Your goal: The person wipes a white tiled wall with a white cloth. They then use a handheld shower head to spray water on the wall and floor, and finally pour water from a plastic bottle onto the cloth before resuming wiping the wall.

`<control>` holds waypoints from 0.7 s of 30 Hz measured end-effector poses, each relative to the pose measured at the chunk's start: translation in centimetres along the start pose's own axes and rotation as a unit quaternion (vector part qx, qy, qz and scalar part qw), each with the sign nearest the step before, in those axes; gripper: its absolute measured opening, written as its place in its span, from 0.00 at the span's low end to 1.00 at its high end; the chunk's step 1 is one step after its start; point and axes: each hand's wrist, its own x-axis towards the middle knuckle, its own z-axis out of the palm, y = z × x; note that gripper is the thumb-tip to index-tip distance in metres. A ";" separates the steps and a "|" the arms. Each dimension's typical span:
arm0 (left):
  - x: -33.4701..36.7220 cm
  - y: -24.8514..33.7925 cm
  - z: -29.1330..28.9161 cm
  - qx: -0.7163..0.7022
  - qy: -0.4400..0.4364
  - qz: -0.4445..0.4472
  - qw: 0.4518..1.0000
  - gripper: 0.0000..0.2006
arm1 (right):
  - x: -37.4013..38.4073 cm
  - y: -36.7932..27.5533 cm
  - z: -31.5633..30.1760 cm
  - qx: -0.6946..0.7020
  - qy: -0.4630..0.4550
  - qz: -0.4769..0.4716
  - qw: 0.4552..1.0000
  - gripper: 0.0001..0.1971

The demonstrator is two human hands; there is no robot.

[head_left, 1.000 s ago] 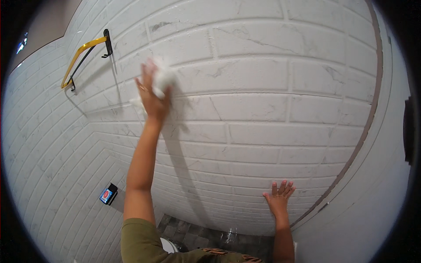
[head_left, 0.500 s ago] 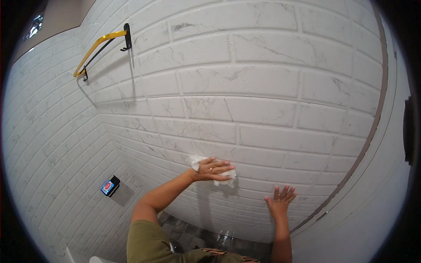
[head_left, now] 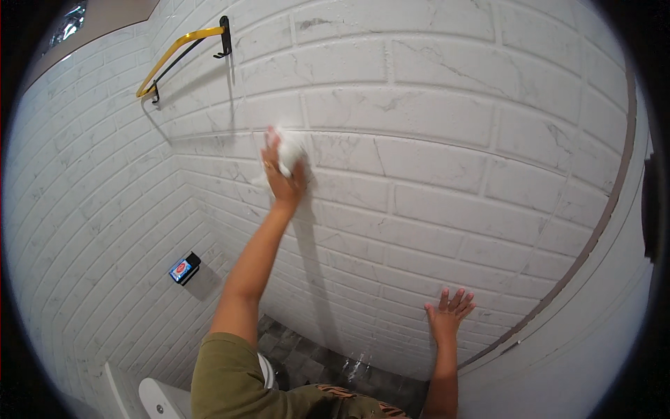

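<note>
The left hand (head_left: 283,174) is pressing a crumpled white cloth (head_left: 292,150) against the white tiled wall (head_left: 433,126), gripping it at about eleven o'clock of centre. The right hand (head_left: 448,318) is lying flat on the wall at five o'clock, fingers spread wide, holding nothing.

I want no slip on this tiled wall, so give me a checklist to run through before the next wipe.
1. White cloth gripped in left hand: ok, bunched under the fingers.
2. Cloth pressed against the white tile wall: ok, it touches.
3. Right hand braced flat on the wall: ok, fingers spread low down.
4. Yellow towel bar apart from the wiping arm: ok, it sits higher, to the left.
5. Floor dry underfoot: cannot tell, a glint shows.
6. Tiles wiped clean: cannot tell.
</note>
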 end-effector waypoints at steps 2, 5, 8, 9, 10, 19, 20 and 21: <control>-6.2 0.9 -1.4 0.028 -0.056 0.011 0.998 0.31 | 0.1 -0.2 0.0 0.003 -0.004 0.001 1.000 0.58; -14.9 2.3 -4.4 0.015 -0.130 -0.014 0.991 0.31 | 0.5 -0.4 -0.3 0.010 -0.014 -0.008 1.000 0.58; -17.2 5.4 -5.0 -0.015 -0.167 -0.101 0.981 0.33 | 0.6 0.3 -0.7 0.002 -0.030 -0.011 0.999 0.59; -17.7 6.7 -5.3 -0.031 -0.181 -0.143 0.972 0.34 | 0.6 0.3 -0.7 -0.002 -0.039 -0.009 0.999 0.59; -17.7 8.3 -5.6 -0.053 -0.195 -0.183 0.962 0.34 | 0.6 0.6 -1.1 -0.010 -0.046 -0.004 0.999 0.59; -16.7 23.8 -6.6 -0.445 -0.192 -0.422 0.766 0.22 | 4.0 -9.5 -12.6 0.477 -0.148 0.062 0.864 0.46; -16.1 25.1 -6.4 -0.469 -0.218 -0.448 0.729 0.22 | 5.0 -10.6 -14.7 0.475 -0.134 0.017 0.870 0.45; -15.7 26.1 -6.1 -0.490 -0.244 -0.472 0.691 0.21 | 6.0 -11.8 -16.8 0.472 -0.122 -0.029 0.873 0.45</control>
